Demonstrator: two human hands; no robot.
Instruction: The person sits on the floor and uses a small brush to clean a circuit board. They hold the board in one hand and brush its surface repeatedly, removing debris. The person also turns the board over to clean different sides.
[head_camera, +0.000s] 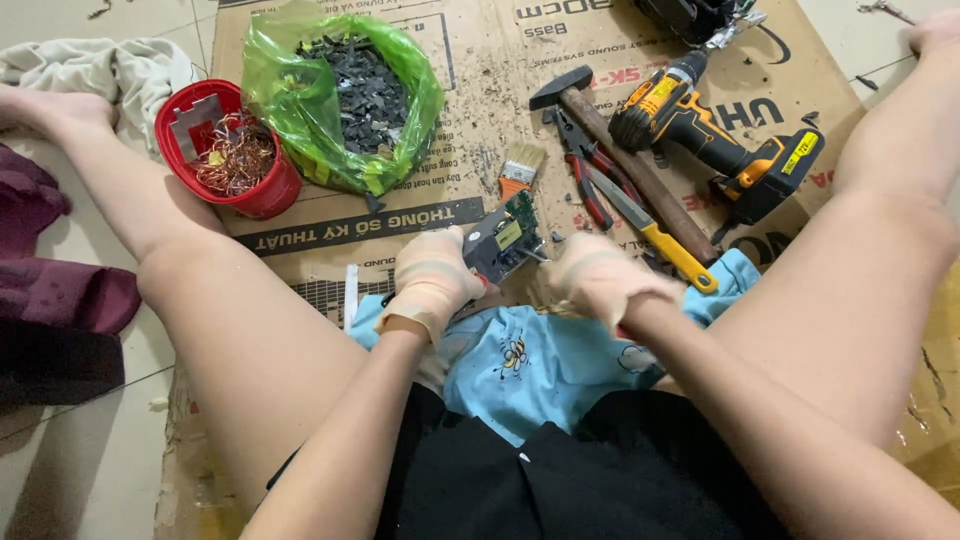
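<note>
Holding: your left hand (432, 278) grips a small circuit board (505, 240) just above your lap, over the cardboard sheet (470, 100) on the floor.
Right hand: your right hand (600, 275) is closed; around what, you cannot tell.
Handling: probably light, stiff, brittle; hold its edges.
Nearby: green bag of dark chips (345, 95), red tub of copper wire (235, 155), hammer (610, 140), pliers (590, 165), yellow drill (715, 140).
</note>
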